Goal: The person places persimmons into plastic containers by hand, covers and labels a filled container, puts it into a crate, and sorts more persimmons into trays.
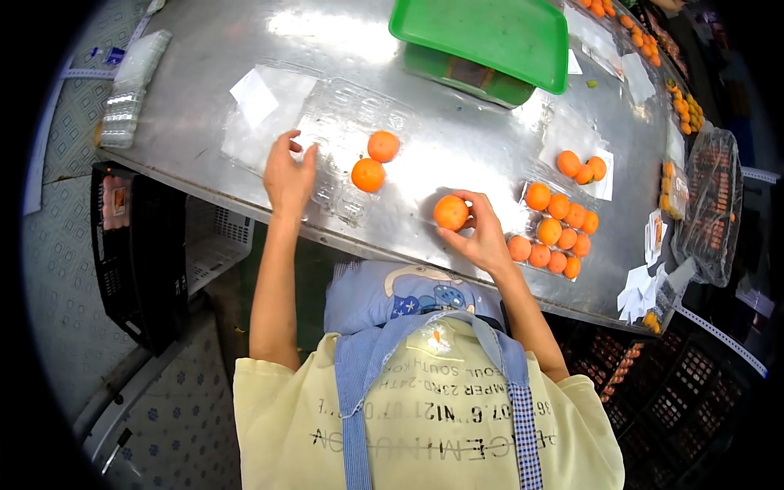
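My right hand (478, 229) has its fingers round an orange (451, 212), low over the metal table (408, 233) near its front edge. To the left, my left hand (290, 175) is empty with its fingers apart, beside a clear plastic tray (331, 188). Two oranges lie at that tray's right side, one (383, 146) behind the other (368, 175). Right of my right hand, a second clear tray holds several oranges in rows (549, 231). Behind it, three more oranges (568, 162) sit together by a white paper.
A green lid (482, 37) tops a green container at the back. White paper (254, 96) lies on plastic at the left; stacked clear trays (135, 90) stand at the left end. Wrapped fruit (710, 204) and paper scraps (641, 290) are at the right. Black crates (139, 253) flank the table below.
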Demonstrator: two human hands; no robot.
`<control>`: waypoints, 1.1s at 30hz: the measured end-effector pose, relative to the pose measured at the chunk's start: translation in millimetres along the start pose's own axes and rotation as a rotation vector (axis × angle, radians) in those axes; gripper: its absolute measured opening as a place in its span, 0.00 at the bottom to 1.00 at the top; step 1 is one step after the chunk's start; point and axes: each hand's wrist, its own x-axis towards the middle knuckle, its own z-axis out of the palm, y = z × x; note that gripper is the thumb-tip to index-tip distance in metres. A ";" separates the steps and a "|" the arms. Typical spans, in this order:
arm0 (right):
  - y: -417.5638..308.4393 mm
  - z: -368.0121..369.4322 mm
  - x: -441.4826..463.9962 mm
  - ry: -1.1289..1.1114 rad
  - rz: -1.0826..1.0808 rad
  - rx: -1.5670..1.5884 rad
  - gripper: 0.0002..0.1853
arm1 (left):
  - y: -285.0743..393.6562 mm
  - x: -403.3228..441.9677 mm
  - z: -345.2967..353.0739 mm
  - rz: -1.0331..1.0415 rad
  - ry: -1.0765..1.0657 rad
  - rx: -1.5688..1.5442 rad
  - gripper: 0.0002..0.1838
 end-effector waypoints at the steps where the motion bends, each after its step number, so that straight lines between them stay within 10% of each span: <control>1: 1.1 0.4 -2.2 0.017 -0.009 0.017 0.31 | 5.3 -8.6 0.0 -0.021 -0.032 -0.074 0.18; 14: 6.4 -17.6 -45.8 -0.018 -0.045 0.094 0.29 | 52.9 -73.3 32.1 0.273 0.064 0.289 0.26; 22: 23.9 -70.4 -89.8 0.049 -0.055 0.035 0.30 | 84.3 -62.9 40.1 0.110 -0.081 0.535 0.30; 33: 102.1 -182.5 -159.5 0.560 0.171 0.417 0.34 | 133.6 -106.0 14.8 -0.257 -0.398 -0.971 0.26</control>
